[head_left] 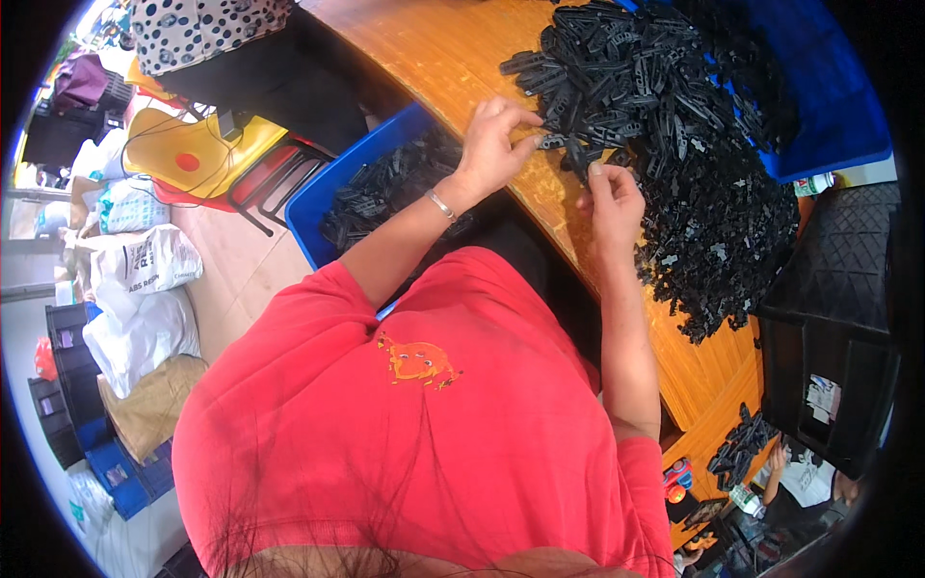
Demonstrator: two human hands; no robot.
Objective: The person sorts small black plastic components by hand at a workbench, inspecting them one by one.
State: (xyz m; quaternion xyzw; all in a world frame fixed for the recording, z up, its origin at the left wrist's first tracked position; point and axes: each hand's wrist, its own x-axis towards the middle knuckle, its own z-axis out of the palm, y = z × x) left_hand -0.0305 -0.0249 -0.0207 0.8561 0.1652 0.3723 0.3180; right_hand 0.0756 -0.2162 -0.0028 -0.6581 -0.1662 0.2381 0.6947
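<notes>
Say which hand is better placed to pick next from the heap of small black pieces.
Probably the right hand: it is right beside the heap of small black pieces. The left hand is farther off, nearer the blue bin at left.

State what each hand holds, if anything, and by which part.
The right hand seemingly pinches a slim black plastic piece by its near end; whether the left hand grips one cannot be told.
</notes>
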